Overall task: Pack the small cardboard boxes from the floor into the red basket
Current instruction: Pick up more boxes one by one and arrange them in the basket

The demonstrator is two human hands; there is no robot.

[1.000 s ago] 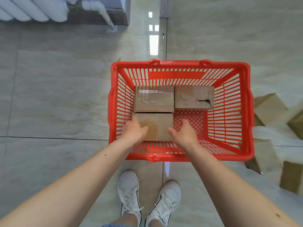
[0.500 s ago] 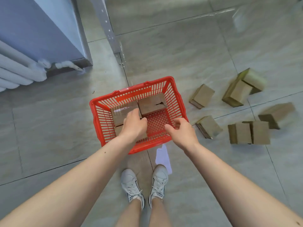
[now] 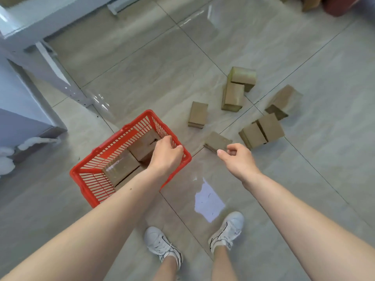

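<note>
Grey floor tiles [image 3: 142,82] carry the red plastic basket [image 3: 81,175] of brown cardboard boxes [image 3: 121,169] (three showing); my left hand [image 3: 165,157] and right hand [image 3: 239,159] hang loosely curled, holding nothing.

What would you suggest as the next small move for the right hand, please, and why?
Probably lower the right hand onto the nearest cardboard box and grip it. The hand hovers just beside that box with loosely curled fingers holding nothing, and the red basket has room.
</note>
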